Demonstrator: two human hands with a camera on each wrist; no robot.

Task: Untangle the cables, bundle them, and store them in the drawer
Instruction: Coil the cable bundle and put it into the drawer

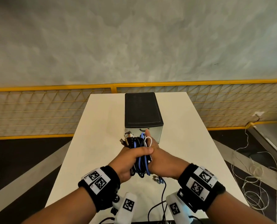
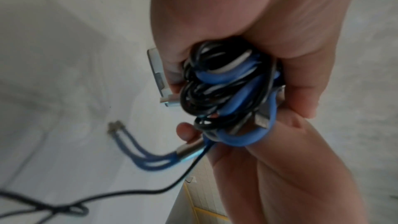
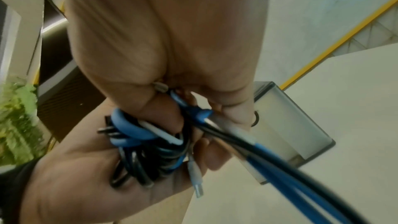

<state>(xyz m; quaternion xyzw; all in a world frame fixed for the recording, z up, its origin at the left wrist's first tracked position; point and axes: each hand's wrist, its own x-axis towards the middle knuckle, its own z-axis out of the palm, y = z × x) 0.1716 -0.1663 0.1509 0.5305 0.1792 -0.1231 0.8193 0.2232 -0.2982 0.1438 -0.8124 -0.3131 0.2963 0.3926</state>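
Loose black cable (image 1: 162, 196) trails across the white worktop (image 1: 89, 143) nearest the camera. Above it, the left hand (image 1: 131, 160) curls round a coiled bundle of black, blue and white cables (image 1: 140, 151), and the right hand (image 1: 160, 160) grips its other side. Beyond stands a black-topped translucent drawer unit (image 1: 142, 110), drawer closed, contents unseen.

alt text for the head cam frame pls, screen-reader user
Both hands, left hand and right hand, hold a coiled bundle of black, blue and white cables above a white rectangular table. Just behind stands a small black-topped drawer box, drawer closed.
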